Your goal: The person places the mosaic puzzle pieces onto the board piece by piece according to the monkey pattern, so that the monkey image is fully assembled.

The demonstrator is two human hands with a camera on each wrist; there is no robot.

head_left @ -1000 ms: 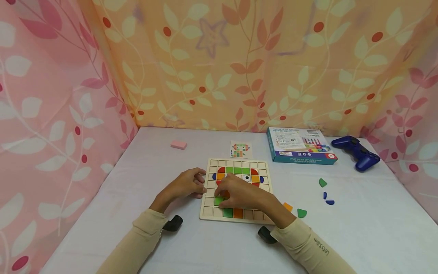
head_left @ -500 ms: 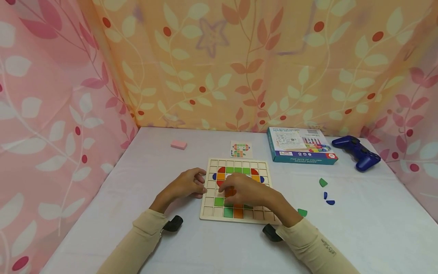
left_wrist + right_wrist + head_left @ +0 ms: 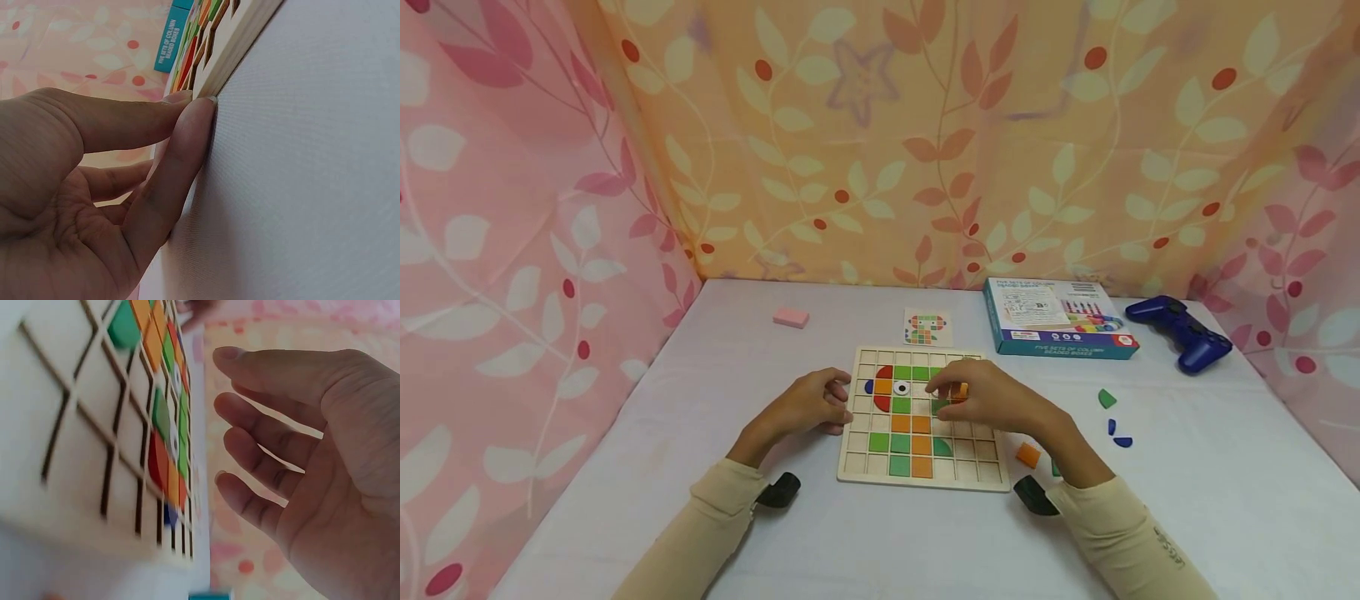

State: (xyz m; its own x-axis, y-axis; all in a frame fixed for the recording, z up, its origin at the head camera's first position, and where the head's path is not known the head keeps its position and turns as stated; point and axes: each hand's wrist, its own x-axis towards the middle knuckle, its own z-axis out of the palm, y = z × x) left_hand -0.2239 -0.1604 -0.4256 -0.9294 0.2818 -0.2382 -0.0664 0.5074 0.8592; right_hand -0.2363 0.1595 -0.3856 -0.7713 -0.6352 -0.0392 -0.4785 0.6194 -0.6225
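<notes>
A square wooden puzzle board (image 3: 859,463) with a grid of cells lies on the table, several coloured tiles set in it. My left hand (image 3: 808,404) is at its left edge; in the left wrist view thumb and index finger (image 3: 187,131) pinch the rim. Above the right part of the board hovers my right hand (image 3: 992,396), fingers loosely bent, with nothing between them in the right wrist view. It hides some tiles in the head view. A green quarter-round tile (image 3: 942,447) sits in a lower cell, beside an orange square tile (image 3: 922,445).
Right of the board lie an orange tile (image 3: 1028,455), a green tile (image 3: 1107,399) and small blue tiles (image 3: 1122,442). Behind stand a pattern card (image 3: 927,327), a pink block (image 3: 792,317), a flat box (image 3: 1062,321) and a blue game controller (image 3: 1180,332).
My right hand has moved right and slightly up from the board's lower left, uncovering the middle tiles and the green quarter-round tile. The left hand has stayed at the edge.
</notes>
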